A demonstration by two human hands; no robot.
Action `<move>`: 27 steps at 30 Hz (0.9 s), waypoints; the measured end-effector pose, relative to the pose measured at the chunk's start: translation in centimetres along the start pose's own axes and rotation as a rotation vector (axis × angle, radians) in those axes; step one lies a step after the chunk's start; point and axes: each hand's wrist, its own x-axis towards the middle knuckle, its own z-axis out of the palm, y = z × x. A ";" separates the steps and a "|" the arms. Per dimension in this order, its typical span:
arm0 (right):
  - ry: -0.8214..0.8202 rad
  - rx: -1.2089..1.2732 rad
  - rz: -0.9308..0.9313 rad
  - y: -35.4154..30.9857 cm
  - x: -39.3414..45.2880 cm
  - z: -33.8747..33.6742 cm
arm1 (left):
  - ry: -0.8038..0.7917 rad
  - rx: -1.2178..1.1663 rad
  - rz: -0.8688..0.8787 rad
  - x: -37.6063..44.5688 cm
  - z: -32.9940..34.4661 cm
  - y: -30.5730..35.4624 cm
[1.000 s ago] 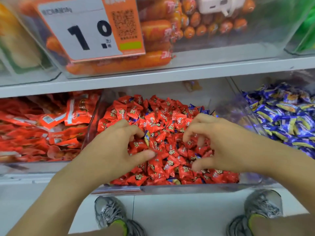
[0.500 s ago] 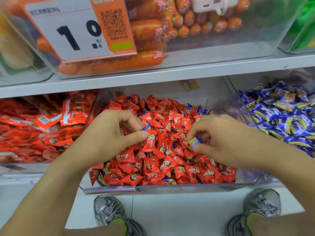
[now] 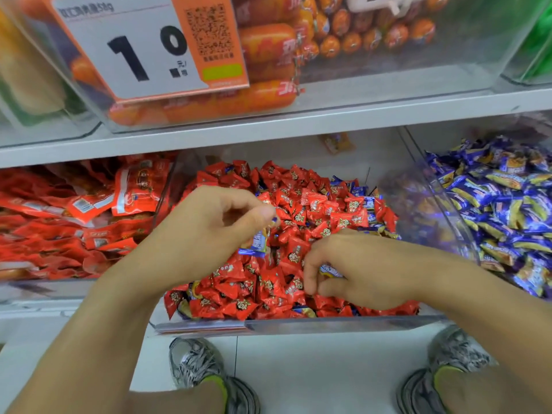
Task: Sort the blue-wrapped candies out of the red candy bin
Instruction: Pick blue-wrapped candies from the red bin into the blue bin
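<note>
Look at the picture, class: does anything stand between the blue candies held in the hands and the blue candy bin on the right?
Only the clear divider wall separates the red candy bin from the blue candy bin; lifting over it looks open.

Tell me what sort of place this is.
Most likely a shop's snack aisle: a price tag with a QR code, clear bins of wrapped candies and sausages on white shelving.

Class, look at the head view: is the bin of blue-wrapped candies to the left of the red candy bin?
No: the blue candy bin stands to the right of the red candy bin; red packets lie to its left.
</note>
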 end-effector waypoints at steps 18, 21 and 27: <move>0.319 -0.217 0.113 2.1 -2.0 -0.7 | -0.350 0.514 0.012 0.5 5.2 0.6; 0.381 -0.186 0.177 1.9 -2.6 -0.9 | -0.358 0.574 0.020 0.8 6.1 0.8; 0.511 -0.147 0.215 1.3 -2.9 -1.6 | -0.218 0.637 0.044 1.0 6.5 0.5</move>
